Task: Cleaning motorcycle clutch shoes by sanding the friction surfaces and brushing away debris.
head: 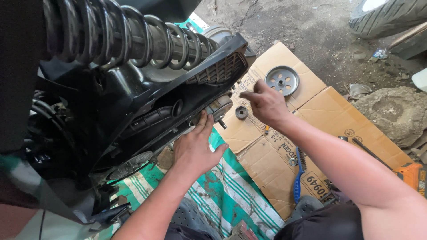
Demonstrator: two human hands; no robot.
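hands, two of them, show in the head view, both bare and both the person's own. left hand lies flat and open against the lower edge of the black engine cover, fingers stretched up toward the round metal part at the end of the case; its grip is released, grasping nothing. right hand hovers over the cardboard, fingers loosely curled and pinched toward the end of the case; whether anything sits between the fingertips cannot be told.

one coil spring of a shock absorber runs across the top of the cover. one flattened sheet of cardboard lies on the dirt floor, and on it rest one round grey pulley disc with holes around its centre, just beyond the right hand, and one hexagonal socket, just beside that hand's thumb side. one blue-handled wire brush lies under the right forearm, and one long thin metal rod lies near the far edge of the cardboard. one orange power tool sits at the right edge. one green-and-white striped sheet lies beneath the left wrist. one tyre stands at the top right, and one large stone lies beside the cardboard.
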